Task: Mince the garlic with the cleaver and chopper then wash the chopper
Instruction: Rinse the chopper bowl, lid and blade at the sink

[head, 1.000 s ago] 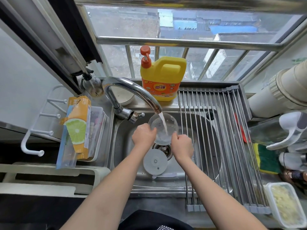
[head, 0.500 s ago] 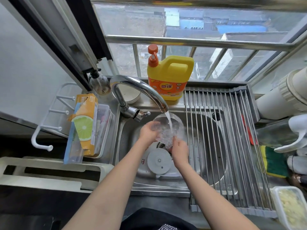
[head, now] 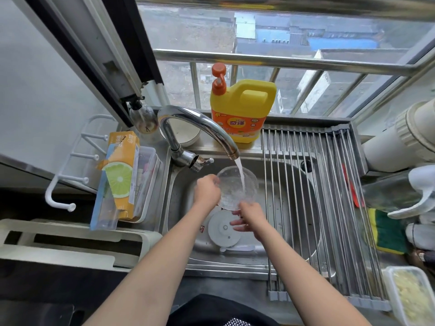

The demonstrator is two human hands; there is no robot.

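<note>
Setting: stainless sink (head: pixel 179 231) below a barred window; roll-up drying rack (head: pixel 317 208) covers the sink's 3 o'clock half; yellow detergent jug (head: pixel 242 109) on the ledge at 12 o'clock.
Water: faucet (head: pixel 195 128) is running; the stream falls into the clear chopper bowl (head: pixel 235 187).
Chopper bowl: held over the drain, mouth tilted toward the camera.
Left hand (head: pixel 207 191): curled around the bowl's rim at its 9 o'clock edge, gripping it.
Right hand (head: pixel 249 220): at the bowl's 5 o'clock edge; fingers look extended toward 9 o'clock under the bowl. Whether they clasp the bowl or only support it, I cannot tell.
Change: a second ago both hands flanked the bowl level with it; the right hand has since dropped below the rim and the bowl has tipped more steeply.
Chopper lid (head: pixel 223 228): white, lying flat on the sink floor at 6 o'clock of the bowl, not yet in hand.
Minced garlic (head: pixel 414 300): in a container at the 4 o'clock corner.
Judgement: mincing looks done; the wash is mid-rinse, and the lid probably remains.
</note>
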